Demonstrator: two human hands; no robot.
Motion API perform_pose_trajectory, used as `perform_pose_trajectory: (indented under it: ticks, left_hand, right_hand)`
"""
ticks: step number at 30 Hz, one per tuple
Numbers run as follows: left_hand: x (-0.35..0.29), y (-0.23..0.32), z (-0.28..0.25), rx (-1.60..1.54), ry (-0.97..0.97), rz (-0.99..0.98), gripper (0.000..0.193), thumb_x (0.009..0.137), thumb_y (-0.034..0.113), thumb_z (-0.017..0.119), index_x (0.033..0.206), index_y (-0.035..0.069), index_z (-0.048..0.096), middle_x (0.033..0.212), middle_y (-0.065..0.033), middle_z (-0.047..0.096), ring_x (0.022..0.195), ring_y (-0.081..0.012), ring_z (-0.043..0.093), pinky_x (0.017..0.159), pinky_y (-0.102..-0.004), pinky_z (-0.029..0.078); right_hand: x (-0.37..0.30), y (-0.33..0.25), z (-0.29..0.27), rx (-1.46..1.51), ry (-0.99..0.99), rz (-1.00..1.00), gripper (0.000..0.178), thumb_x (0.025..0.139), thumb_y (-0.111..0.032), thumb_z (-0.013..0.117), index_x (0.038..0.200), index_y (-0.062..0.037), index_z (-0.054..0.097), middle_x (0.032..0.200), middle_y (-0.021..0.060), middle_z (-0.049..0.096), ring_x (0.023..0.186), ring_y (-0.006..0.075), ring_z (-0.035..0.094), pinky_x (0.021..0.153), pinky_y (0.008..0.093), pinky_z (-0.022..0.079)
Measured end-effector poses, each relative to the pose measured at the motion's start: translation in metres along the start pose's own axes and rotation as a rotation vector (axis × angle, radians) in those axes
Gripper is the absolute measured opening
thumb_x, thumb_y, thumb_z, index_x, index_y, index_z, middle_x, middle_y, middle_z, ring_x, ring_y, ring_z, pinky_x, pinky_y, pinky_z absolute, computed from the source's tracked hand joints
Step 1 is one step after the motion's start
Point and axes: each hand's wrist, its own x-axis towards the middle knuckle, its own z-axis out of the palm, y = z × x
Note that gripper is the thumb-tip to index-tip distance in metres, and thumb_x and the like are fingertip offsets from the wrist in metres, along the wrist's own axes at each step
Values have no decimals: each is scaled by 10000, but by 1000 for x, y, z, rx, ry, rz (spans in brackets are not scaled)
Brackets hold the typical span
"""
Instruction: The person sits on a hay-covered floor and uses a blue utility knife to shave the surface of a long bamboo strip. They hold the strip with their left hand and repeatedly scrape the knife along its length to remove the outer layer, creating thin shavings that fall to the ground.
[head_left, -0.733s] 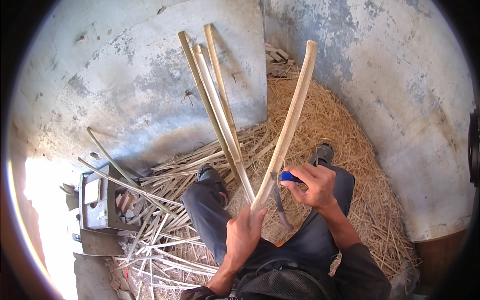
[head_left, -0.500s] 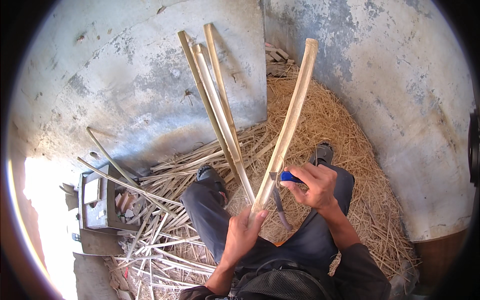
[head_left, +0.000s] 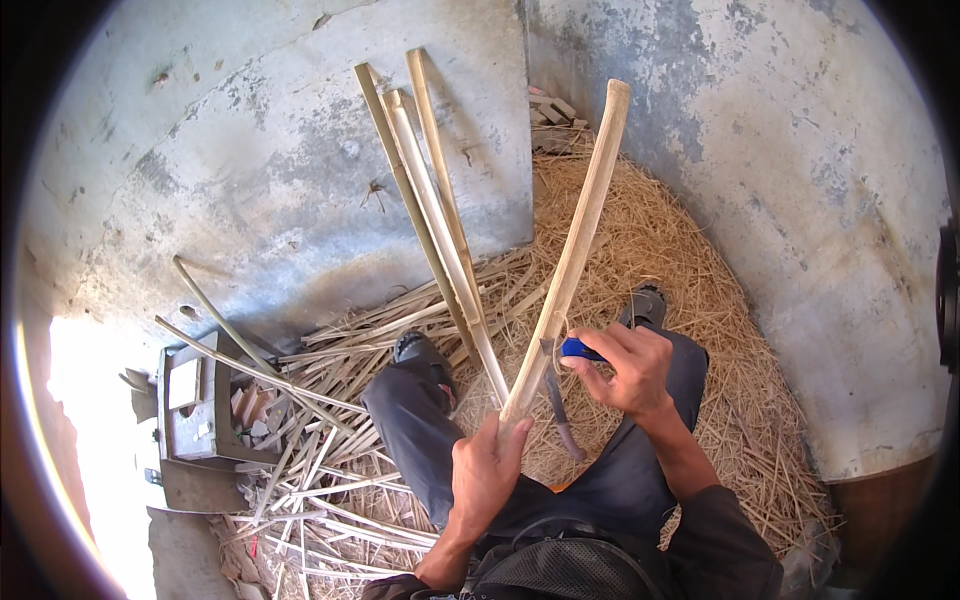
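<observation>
My left hand (head_left: 485,472) is closed round the lower end of a long pale split bamboo strip (head_left: 580,235), which slants up and away to the right. In my right hand (head_left: 632,370) is a small blue-handled knife (head_left: 579,349), pinched between thumb and fingers. Its short dark blade lies against the right edge of the strip, a little above my left hand. A thin curl of shaving shows beside the blade. Behind my left hand, several more bamboo strips (head_left: 437,205) lean up against the wall.
Wood shavings (head_left: 680,235) cover the floor, with cut strips (head_left: 330,510) heaped at the left. A grey box (head_left: 195,395) holding scraps stands there. A curved tool with a wooden handle (head_left: 568,440) lies between my legs. Stained walls (head_left: 290,130) close in the far side.
The bamboo strip has rolled slightly in my left hand, showing less of its hollow face, and its far end has shifted a little left. The knife stays close to the same spot.
</observation>
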Motion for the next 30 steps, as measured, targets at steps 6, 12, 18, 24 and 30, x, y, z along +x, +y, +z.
perform_pose_trajectory:
  ticks: [6,12,18,24,30]
  left_hand:
    - [5,-9,-3,-226,-121,-52,309,1074,245,728,970,-43,685,595,-148,557,533,-121,518,537,-345,425]
    - [-2,-6,1,41,44,60,356,1096,280,705,921,-27,657,596,-83,572,525,-113,518,515,-331,405]
    - [5,-13,-5,-332,-207,-120,347,1080,245,726,890,-29,631,579,-126,566,495,-138,538,503,-361,408]
    - [-3,-7,1,43,25,42,426,1096,359,709,916,-19,630,627,-113,589,568,-163,590,538,-378,464]
    - [6,-24,-10,-502,-382,-299,417,1096,366,705,978,-32,669,660,-83,623,598,-139,607,562,-383,477]
  right_hand:
    - [2,-1,-1,-3,4,-9,327,918,-474,854,1016,-164,825,650,-36,603,489,136,523,474,316,396]
    - [4,0,-1,-10,13,-3,311,921,-453,856,1014,-158,825,669,-30,629,492,144,534,477,317,399]
    - [3,-1,-4,-12,12,-11,311,914,-445,862,1011,-153,823,678,-26,645,495,150,543,480,320,406]
    - [1,2,3,-10,33,11,316,900,-447,873,1003,-154,820,675,-24,647,484,152,535,478,319,403]
    - [4,-3,-7,-17,16,23,289,928,-410,858,1019,-138,825,721,4,704,521,156,595,499,319,438]
